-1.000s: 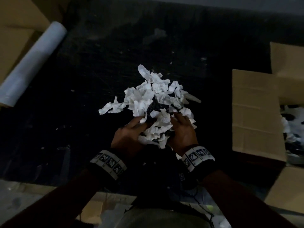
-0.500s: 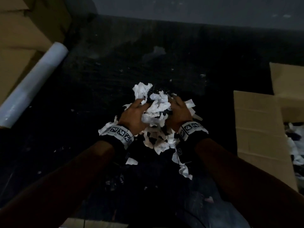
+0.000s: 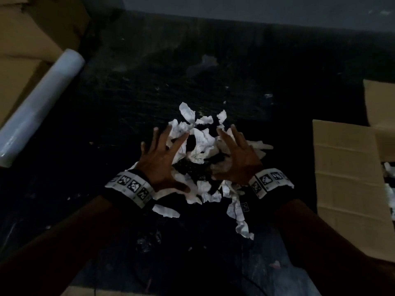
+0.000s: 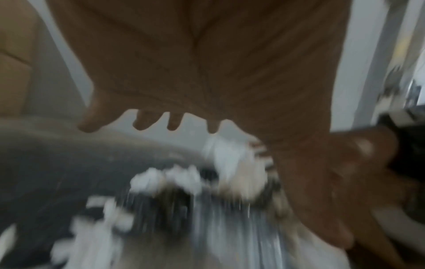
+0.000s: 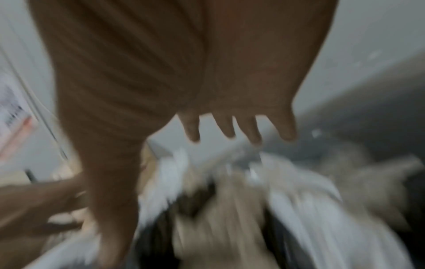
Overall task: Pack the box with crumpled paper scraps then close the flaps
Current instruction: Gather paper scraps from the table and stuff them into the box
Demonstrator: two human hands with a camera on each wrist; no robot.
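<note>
A loose heap of crumpled white paper scraps (image 3: pixel 202 146) lies on the dark floor in the middle of the head view. My left hand (image 3: pixel 162 159) hovers over its left side with fingers spread and straight, holding nothing. My right hand (image 3: pixel 237 154) hovers over its right side, spread the same way. Both wrist views are blurred; each shows a bare palm with splayed fingers (image 4: pixel 174 122) (image 5: pixel 227 127) above the scraps (image 4: pixel 165 178) (image 5: pixel 299 200). The cardboard box (image 3: pixel 346 171) stands at the right edge with its flaps folded outward; some scraps (image 3: pixel 388 189) show inside it.
A roll of clear film (image 3: pixel 40 103) lies at the left against stacked cardboard (image 3: pixel 19 67). Stray scraps (image 3: pixel 241 223) trail toward me from the heap. The dark floor runs back to a pale wall (image 3: pixel 235 7).
Both hands held a bunch of scraps between them; now they have let go and spread open, and the scraps have dropped back onto the heap.
</note>
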